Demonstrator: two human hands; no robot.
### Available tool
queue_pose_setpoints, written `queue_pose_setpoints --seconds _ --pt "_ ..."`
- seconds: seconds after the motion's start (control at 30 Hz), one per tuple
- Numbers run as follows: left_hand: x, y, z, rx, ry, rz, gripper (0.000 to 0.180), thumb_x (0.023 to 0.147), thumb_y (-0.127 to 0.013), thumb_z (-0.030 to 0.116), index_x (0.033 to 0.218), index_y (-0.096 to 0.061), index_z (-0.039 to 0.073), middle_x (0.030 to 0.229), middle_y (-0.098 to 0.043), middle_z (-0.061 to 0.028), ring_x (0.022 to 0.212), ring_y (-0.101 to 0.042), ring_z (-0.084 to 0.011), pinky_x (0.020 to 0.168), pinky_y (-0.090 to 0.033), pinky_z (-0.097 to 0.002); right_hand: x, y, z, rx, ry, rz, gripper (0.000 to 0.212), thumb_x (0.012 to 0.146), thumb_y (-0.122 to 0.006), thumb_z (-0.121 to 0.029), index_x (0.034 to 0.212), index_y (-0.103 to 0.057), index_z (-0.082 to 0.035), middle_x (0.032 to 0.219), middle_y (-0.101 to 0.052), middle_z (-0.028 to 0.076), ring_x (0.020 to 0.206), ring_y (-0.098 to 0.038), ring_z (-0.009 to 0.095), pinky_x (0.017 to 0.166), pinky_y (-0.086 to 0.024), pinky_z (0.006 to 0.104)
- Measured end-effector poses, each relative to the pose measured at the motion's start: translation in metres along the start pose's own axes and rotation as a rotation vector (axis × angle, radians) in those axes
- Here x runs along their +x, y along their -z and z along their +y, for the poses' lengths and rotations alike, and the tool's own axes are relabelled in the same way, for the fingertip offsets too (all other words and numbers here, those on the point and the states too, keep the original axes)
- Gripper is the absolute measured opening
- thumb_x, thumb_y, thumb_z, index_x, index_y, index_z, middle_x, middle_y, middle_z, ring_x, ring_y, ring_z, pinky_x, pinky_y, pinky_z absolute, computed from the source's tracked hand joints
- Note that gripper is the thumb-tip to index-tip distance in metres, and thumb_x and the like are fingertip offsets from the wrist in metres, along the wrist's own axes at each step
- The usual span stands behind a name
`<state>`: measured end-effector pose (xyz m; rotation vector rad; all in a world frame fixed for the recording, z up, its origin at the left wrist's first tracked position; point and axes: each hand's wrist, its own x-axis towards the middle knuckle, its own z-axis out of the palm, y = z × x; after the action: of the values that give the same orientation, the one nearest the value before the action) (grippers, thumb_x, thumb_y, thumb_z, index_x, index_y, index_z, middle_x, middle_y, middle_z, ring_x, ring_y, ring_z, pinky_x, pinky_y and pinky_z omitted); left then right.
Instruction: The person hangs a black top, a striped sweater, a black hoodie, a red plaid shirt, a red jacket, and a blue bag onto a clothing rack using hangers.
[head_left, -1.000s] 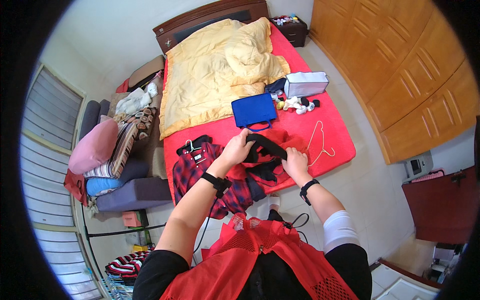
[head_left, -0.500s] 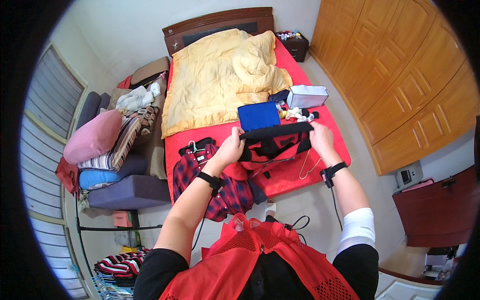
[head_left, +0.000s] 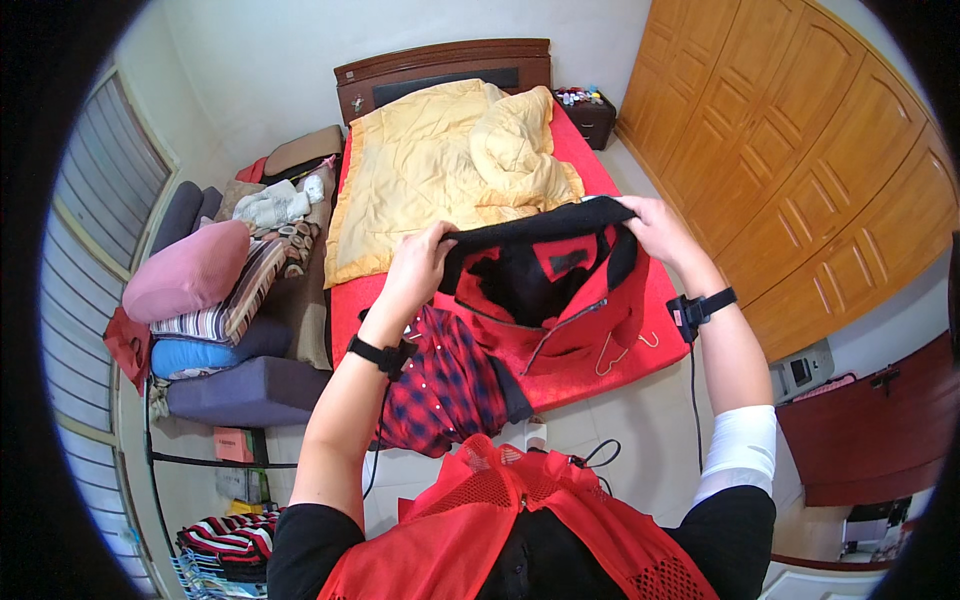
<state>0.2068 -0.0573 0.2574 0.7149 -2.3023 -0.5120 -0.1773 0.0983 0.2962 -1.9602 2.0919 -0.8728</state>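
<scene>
A red zip-up jacket (head_left: 600, 330) with a black collar and dark lining hangs over the near part of the bed. My left hand (head_left: 418, 262) is closed on one end of its black collar, and my right hand (head_left: 660, 228) grips the other end. Between them the collar stretches wide, so the dark inside and the zip edge show. To the left of the jacket lies a red-and-navy plaid shirt (head_left: 440, 390), draped over the bed's front edge. A thin beige hanger (head_left: 612, 355) rests on the red sheet, partly behind the jacket.
Beyond the jacket, a crumpled yellow quilt (head_left: 420, 170) covers the bed (head_left: 585, 165). Cushions (head_left: 190, 270) and a purple-grey block (head_left: 250, 392) are heaped on the left. Wooden wardrobes (head_left: 770, 150) line the right. Striped clothes (head_left: 230, 545) hang on a rack at lower left.
Both hands have spread apart and lifted the jacket, with its collar pulled wider. The jacket now hides the blue item and the white box on the bed. The view has shifted slightly.
</scene>
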Motion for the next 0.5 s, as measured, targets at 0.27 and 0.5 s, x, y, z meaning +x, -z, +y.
queue_pose_setpoints --seconds 0.27,0.5 --pt "-0.037 -0.061 -0.048 0.330 -0.009 0.075 0.010 0.092 -0.067 0.011 0.100 -0.069 0.005 0.094 -0.067 -0.0161 0.098 -0.064 -0.0347 0.090 -0.046 -0.0488 -0.009 -0.085 0.058 0.038 0.146 -0.244 0.017 0.095 -0.065 -0.019 0.101 -0.070 -0.004 0.093 -0.071 0.020 0.092 -0.069 0.039 0.081 -0.053 0.0460" --pt "-0.033 -0.079 -0.068 0.201 0.253 0.052 0.016 0.098 -0.058 0.007 0.110 -0.066 -0.001 0.103 -0.068 -0.0250 0.098 -0.066 -0.0458 0.083 -0.053 -0.0472 0.030 -0.077 0.055 0.230 0.148 -0.359 0.018 0.096 -0.063 -0.020 0.102 -0.068 -0.003 0.095 -0.071 0.020 0.091 -0.069 0.038 0.081 -0.054 0.0438"
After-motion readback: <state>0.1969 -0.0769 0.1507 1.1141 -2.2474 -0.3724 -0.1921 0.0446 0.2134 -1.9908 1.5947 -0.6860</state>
